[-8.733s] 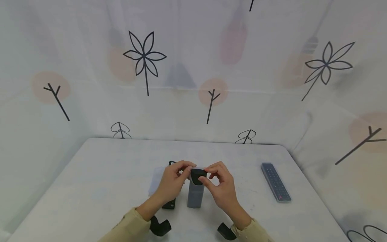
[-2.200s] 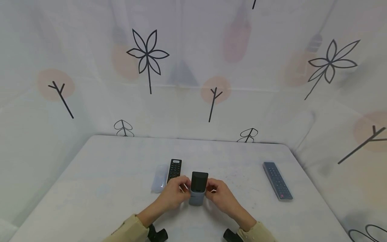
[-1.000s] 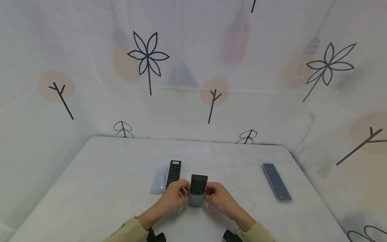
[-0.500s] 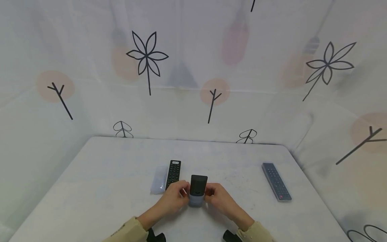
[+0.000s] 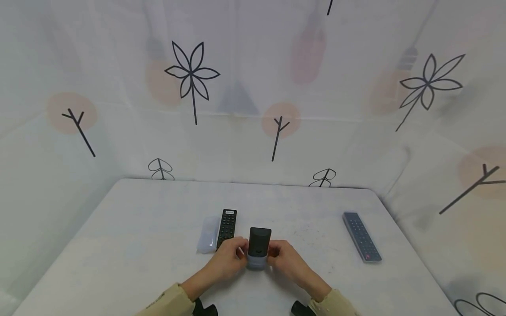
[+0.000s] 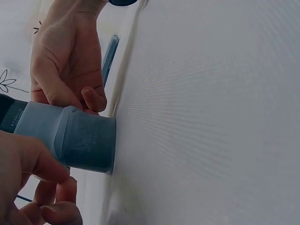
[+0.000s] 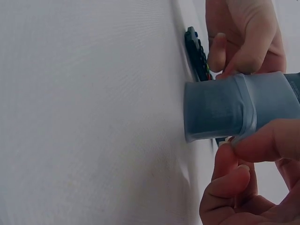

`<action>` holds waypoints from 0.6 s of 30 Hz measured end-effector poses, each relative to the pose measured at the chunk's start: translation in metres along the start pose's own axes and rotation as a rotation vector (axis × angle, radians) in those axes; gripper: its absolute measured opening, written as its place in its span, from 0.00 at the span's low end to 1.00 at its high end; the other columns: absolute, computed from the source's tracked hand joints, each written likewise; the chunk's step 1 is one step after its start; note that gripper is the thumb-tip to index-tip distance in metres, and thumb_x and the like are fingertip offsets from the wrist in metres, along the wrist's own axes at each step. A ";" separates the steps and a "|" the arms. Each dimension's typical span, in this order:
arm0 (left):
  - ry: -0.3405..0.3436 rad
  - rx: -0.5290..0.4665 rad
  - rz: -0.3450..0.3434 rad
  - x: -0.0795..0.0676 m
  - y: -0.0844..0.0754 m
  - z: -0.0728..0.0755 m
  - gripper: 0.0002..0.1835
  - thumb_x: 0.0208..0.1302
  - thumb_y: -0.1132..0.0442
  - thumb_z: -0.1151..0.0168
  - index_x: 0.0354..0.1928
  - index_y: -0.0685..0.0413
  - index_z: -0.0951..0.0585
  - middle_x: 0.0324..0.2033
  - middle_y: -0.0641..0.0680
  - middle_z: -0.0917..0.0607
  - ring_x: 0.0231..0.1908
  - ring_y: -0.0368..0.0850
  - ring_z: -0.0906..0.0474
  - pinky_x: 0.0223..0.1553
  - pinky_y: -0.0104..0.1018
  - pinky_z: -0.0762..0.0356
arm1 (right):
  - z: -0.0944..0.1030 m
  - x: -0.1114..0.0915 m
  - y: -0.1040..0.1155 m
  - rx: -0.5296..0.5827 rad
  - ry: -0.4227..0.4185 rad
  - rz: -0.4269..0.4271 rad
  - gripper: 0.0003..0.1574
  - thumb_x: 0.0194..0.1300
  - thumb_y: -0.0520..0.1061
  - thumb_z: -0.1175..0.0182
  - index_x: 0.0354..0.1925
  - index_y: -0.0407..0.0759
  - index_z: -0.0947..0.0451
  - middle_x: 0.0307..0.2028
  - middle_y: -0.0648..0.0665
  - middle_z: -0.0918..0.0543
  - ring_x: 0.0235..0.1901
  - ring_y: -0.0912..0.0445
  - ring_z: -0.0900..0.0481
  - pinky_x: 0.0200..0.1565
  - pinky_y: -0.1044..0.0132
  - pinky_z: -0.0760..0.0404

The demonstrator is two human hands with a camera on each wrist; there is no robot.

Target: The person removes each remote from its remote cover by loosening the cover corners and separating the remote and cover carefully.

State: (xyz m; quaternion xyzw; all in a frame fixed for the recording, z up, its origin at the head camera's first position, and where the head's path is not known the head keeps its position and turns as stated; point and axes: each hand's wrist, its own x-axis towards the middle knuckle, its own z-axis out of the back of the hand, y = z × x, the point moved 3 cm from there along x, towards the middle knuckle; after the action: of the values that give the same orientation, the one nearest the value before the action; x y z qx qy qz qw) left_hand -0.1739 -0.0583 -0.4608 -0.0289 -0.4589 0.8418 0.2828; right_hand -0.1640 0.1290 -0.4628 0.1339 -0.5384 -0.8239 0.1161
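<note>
A dark remote control [image 5: 259,241] stands on end on the table, its back towards me, inside a translucent bluish-grey sleeve [image 5: 257,262]. Its dark upper part sticks out of the sleeve. In the left wrist view a raised fold [image 6: 61,133] runs around the sleeve partway up. My left hand [image 5: 227,259] holds the left side with thumb and fingers at that fold. On the right side my right hand [image 5: 287,258] pinches the fold's edge between thumb and finger, as the right wrist view shows. The fingers hide parts of the sleeve's sides.
Behind my left hand lies a black remote [image 5: 227,224], beside a flat translucent sleeve [image 5: 208,235]. Another remote in a bluish cover [image 5: 361,237] lies at the right of the white table [image 5: 158,219]. A patterned cloth [image 5: 237,145] hangs behind the table.
From near the top of the upright remote, both hands have come down to its sides. More of its dark back shows above the sleeve than at first. The last second brings hardly any motion.
</note>
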 end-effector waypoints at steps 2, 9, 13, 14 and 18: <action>0.000 0.002 0.003 0.000 0.000 0.000 0.14 0.45 0.80 0.41 0.28 0.52 0.23 0.28 0.48 0.21 0.31 0.38 0.25 0.34 0.30 0.24 | 0.000 0.000 0.000 -0.007 -0.002 -0.002 0.20 0.52 0.25 0.40 0.43 0.37 0.16 0.27 0.50 0.23 0.29 0.54 0.29 0.30 0.62 0.30; -0.001 -0.011 0.019 0.000 0.001 0.001 0.13 0.45 0.79 0.41 0.28 0.52 0.22 0.28 0.45 0.21 0.30 0.44 0.23 0.33 0.31 0.24 | 0.001 0.000 0.001 -0.052 -0.010 -0.011 0.18 0.53 0.25 0.39 0.42 0.37 0.16 0.28 0.48 0.22 0.30 0.54 0.29 0.32 0.60 0.29; -0.032 0.006 0.019 0.000 0.002 0.000 0.13 0.44 0.78 0.39 0.28 0.52 0.21 0.28 0.46 0.19 0.29 0.39 0.24 0.32 0.30 0.24 | 0.002 0.000 0.002 -0.077 -0.018 -0.022 0.15 0.54 0.25 0.39 0.38 0.38 0.16 0.29 0.46 0.22 0.30 0.53 0.28 0.32 0.59 0.29; -0.042 0.013 0.022 0.000 0.003 -0.001 0.13 0.44 0.78 0.38 0.28 0.51 0.21 0.28 0.45 0.20 0.29 0.37 0.25 0.32 0.30 0.25 | 0.002 -0.001 0.002 -0.077 -0.021 -0.026 0.14 0.54 0.25 0.38 0.38 0.38 0.16 0.29 0.46 0.22 0.30 0.53 0.28 0.32 0.59 0.28; -0.090 0.037 0.035 -0.002 0.002 -0.003 0.12 0.44 0.77 0.37 0.26 0.51 0.21 0.27 0.43 0.21 0.28 0.34 0.27 0.31 0.29 0.25 | 0.003 -0.002 0.003 -0.089 -0.044 -0.033 0.14 0.54 0.26 0.38 0.37 0.39 0.16 0.30 0.48 0.19 0.31 0.53 0.27 0.32 0.59 0.27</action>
State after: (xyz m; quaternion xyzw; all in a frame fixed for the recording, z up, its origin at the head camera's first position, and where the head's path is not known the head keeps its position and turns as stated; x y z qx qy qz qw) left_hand -0.1721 -0.0580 -0.4645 0.0062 -0.4547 0.8556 0.2475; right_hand -0.1628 0.1307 -0.4586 0.1192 -0.5013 -0.8515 0.0967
